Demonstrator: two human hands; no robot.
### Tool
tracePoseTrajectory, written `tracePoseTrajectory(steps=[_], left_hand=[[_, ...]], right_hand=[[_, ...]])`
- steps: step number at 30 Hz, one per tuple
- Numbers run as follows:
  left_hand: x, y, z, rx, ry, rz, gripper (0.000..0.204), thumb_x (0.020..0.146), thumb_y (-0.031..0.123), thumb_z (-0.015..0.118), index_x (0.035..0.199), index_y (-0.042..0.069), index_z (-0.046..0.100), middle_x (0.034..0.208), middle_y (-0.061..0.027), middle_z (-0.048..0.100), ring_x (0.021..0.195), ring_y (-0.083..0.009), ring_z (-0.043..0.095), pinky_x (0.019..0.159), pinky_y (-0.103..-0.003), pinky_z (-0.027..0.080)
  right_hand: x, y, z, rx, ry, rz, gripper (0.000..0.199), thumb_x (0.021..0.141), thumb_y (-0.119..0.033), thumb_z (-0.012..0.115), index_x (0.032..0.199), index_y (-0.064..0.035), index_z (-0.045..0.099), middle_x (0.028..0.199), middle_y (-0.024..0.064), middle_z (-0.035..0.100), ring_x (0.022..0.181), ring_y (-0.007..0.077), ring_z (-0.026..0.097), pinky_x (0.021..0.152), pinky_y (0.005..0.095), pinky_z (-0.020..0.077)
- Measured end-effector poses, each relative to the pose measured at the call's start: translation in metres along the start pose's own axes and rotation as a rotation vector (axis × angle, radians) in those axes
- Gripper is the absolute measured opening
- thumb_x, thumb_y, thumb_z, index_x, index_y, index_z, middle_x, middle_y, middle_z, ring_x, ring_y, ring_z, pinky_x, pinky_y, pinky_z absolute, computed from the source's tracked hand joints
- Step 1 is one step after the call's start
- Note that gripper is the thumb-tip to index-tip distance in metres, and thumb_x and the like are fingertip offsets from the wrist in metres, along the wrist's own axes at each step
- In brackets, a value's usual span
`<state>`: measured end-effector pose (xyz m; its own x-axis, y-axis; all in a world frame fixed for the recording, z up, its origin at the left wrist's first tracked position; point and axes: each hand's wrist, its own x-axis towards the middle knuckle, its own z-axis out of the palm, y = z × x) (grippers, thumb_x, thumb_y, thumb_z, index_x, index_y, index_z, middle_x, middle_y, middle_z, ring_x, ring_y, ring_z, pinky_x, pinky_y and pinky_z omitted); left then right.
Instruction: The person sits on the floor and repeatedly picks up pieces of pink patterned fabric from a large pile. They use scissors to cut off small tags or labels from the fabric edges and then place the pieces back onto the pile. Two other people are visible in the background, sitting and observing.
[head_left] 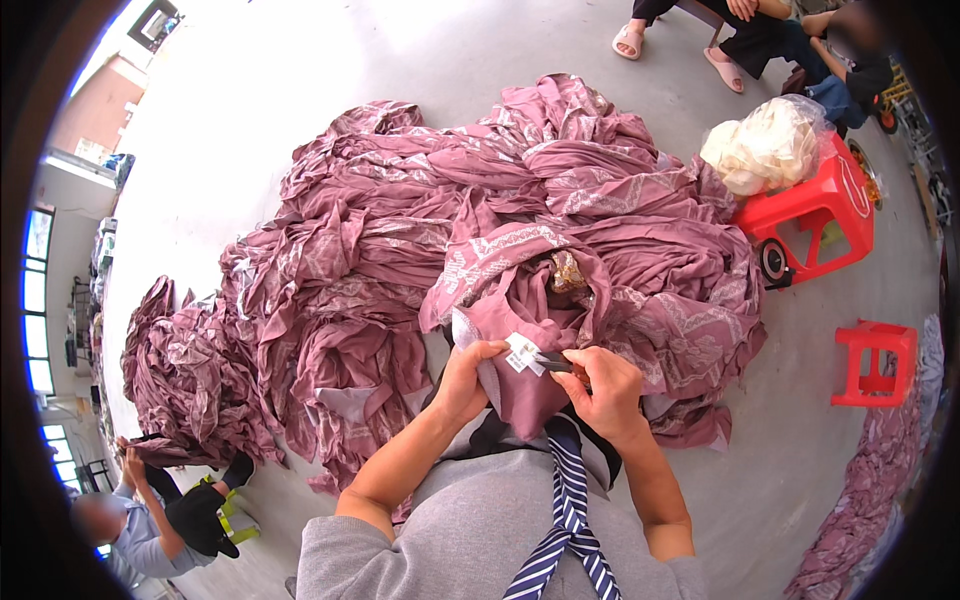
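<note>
Across my lap lies a mauve cloth (525,398) with a pale patterned border, bunched at its far side. My left hand (464,380) is closed on its edge, thumb and fingers pinching beside a small white label (522,353). In my right hand (608,392) is a small dark pair of thread snips (553,362), its tips pointing left at the label's right edge. Whether the blades touch the label I cannot tell. A shiny gold-brown bit (567,271) shows among the folds beyond.
A large heap of mauve patterned cloth (400,215) spreads ahead and left. To the right stand a red stool (845,215) bearing a bag of cream material (762,148) and another red stool (876,365). People sit at lower left and upper right. A striped strap (566,480) hangs down my front.
</note>
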<state>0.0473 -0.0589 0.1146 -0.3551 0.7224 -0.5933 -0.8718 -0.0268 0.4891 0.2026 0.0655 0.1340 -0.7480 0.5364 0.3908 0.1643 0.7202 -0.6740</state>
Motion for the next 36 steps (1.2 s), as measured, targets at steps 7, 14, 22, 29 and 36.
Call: tracePoseTrajectory(steps=[7,14,22,29,36], left_hand=[[0.002,-0.005,-0.005,0.035,0.004,0.065,0.020,0.081,0.012,0.056,0.089,-0.003,0.065,0.089,-0.0097,0.067,0.083,-0.0180,0.063,0.081,-0.031,0.048],[0.002,-0.005,-0.004,0.055,0.015,0.070,0.020,0.081,0.011,0.055,0.090,-0.004,0.065,0.089,-0.0100,0.067,0.083,-0.0184,0.063,0.080,-0.031,0.049],[0.000,-0.002,0.002,0.019,0.032,0.067,0.019,0.081,0.008,0.055,0.092,-0.003,0.065,0.090,-0.0100,0.067,0.084,-0.0187,0.064,0.080,-0.031,0.049],[0.000,-0.006,0.002,0.145,0.068,0.105,0.016,0.081,0.005,0.055,0.092,-0.002,0.064,0.090,-0.0086,0.067,0.083,-0.0169,0.064,0.078,-0.030,0.050],[0.001,-0.006,0.002,0.165,0.067,0.112,0.015,0.082,0.004,0.056,0.094,-0.001,0.064,0.090,-0.0078,0.067,0.083,-0.0159,0.064,0.076,-0.029,0.050]], right_hand=[[-0.001,-0.001,0.000,0.091,-0.037,0.120,0.023,0.077,-0.019,0.073,0.088,-0.0058,0.058,0.063,0.0056,0.056,0.051,0.0210,0.056,0.047,0.0322,0.0425],[0.001,0.002,-0.001,0.062,-0.053,0.085,0.021,0.078,-0.018,0.073,0.088,-0.0054,0.058,0.065,0.0059,0.058,0.053,0.0204,0.058,0.048,0.0313,0.0431],[0.005,-0.004,-0.010,0.098,-0.013,0.078,0.026,0.075,-0.017,0.074,0.093,-0.0043,0.060,0.066,0.0060,0.055,0.053,0.0200,0.055,0.049,0.0323,0.0434],[0.008,-0.010,-0.008,-0.112,-0.119,-0.033,0.027,0.074,-0.020,0.074,0.090,-0.0056,0.058,0.070,0.0057,0.057,0.059,0.0234,0.058,0.052,0.0346,0.0440],[0.007,-0.009,-0.007,-0.240,-0.140,-0.103,0.025,0.073,-0.019,0.074,0.088,-0.0070,0.058,0.072,0.0070,0.058,0.061,0.0265,0.058,0.055,0.0372,0.0440]])
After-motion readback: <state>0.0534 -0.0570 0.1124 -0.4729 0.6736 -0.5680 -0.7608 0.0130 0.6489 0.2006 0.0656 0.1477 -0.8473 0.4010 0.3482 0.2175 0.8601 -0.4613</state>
